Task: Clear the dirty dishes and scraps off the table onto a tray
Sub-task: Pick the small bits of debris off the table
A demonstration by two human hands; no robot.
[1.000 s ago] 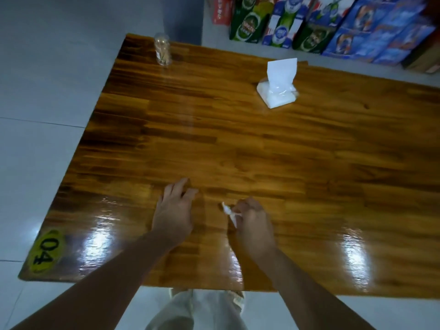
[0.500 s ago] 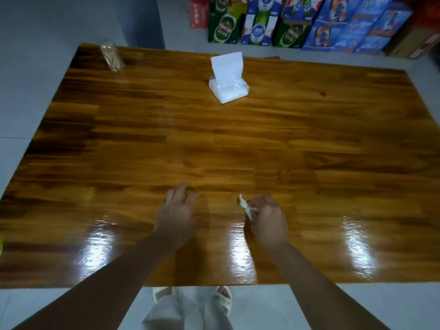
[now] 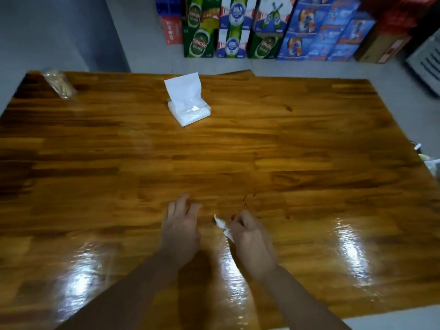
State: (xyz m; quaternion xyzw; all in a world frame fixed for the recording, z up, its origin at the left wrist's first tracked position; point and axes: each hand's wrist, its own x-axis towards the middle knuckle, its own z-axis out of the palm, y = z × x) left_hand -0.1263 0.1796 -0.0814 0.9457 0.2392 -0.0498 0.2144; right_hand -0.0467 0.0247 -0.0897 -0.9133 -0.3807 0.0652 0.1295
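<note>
My right hand point(image 3: 250, 239) rests on the glossy wooden table point(image 3: 309, 163) near its front edge, fingers closed around a small crumpled white tissue scrap point(image 3: 222, 226) that sticks out to the left. My left hand point(image 3: 181, 229) lies just left of it, palm down with fingers spread, holding nothing. A few small dark specks point(image 3: 248, 200) dot the wood just beyond my right hand. No tray or dishes show in this view.
A white tissue pack point(image 3: 188, 106) with a sheet standing up sits at the table's far middle. A clear toothpick jar point(image 3: 59, 83) stands at the far left corner. Stacked beer cartons point(image 3: 262, 27) line the floor behind. Some pale objects point(image 3: 428, 160) peek in past the table's right edge.
The view has swung right and up, so the table's right part and the cartons now show. Both hands stay close together on the table, the right still gripping the tissue scrap.
</note>
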